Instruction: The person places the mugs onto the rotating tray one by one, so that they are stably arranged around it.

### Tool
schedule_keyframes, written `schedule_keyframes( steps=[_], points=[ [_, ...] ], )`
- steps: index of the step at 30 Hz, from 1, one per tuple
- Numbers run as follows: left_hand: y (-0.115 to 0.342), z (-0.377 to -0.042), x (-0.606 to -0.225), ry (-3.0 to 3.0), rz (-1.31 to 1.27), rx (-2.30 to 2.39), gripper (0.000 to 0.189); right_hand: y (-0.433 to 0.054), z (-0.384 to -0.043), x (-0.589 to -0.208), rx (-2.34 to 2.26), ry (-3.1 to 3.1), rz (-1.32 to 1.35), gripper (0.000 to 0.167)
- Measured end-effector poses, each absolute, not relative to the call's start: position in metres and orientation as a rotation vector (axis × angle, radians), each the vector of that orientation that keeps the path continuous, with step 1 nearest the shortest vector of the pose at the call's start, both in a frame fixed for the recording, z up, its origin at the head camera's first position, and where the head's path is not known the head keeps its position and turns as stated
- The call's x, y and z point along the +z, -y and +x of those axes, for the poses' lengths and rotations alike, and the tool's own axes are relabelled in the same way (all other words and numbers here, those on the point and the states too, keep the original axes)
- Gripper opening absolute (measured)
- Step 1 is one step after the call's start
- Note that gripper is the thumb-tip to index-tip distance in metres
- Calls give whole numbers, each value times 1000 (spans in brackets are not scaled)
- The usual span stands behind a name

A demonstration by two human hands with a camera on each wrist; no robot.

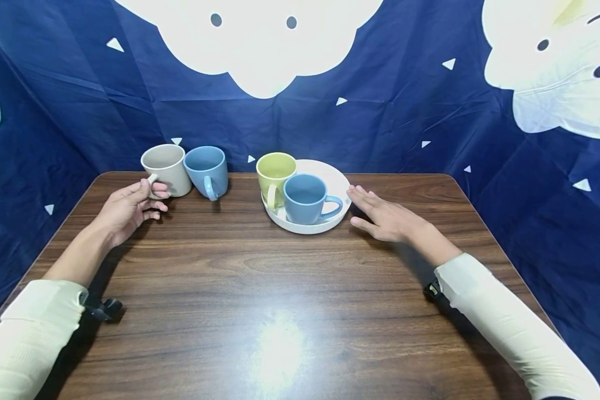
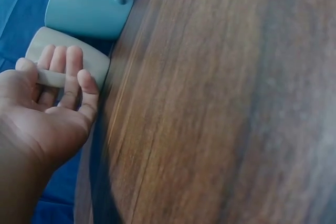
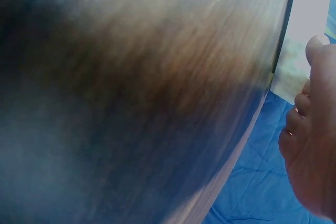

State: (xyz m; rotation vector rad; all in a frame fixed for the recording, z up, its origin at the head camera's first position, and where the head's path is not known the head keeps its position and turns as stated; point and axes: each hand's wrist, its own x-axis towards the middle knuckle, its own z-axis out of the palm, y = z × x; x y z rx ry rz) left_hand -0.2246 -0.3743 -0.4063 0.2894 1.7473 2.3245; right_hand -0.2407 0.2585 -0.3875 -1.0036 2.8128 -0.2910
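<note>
A light grey mug (image 1: 166, 168) stands at the table's back left, and my left hand (image 1: 130, 210) pinches its handle between thumb and forefinger. In the left wrist view the other fingers of the left hand (image 2: 52, 114) are loosely bent by the mug (image 2: 93, 62). Right beside it is a blue mug (image 1: 207, 169), handle facing the front. A white round dish (image 1: 332, 176) carries a green mug (image 1: 275, 166) and a second blue mug (image 1: 304, 204). My right hand (image 1: 392, 218) is stretched out with straight fingers, its fingertips right at the dish's right rim.
The wooden table (image 1: 240, 289) has rounded back corners. Behind and beside it hangs a dark blue cloth (image 1: 310, 128) with white cloud faces and small triangles. The grey mug and its blue neighbour stand close to the table's back edge.
</note>
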Motion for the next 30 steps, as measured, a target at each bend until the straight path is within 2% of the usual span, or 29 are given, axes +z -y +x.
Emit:
schedule_keyframes(
  steps=[16,30],
  points=[
    [365,-224,-402,-1383,161,2524,43,-258,-238,-388,-284,-2813,-1010,78],
    [361,-226,-393,-1459,124,2442,48,-257,-233,-385,-306,-2809,-1020,76]
  ],
)
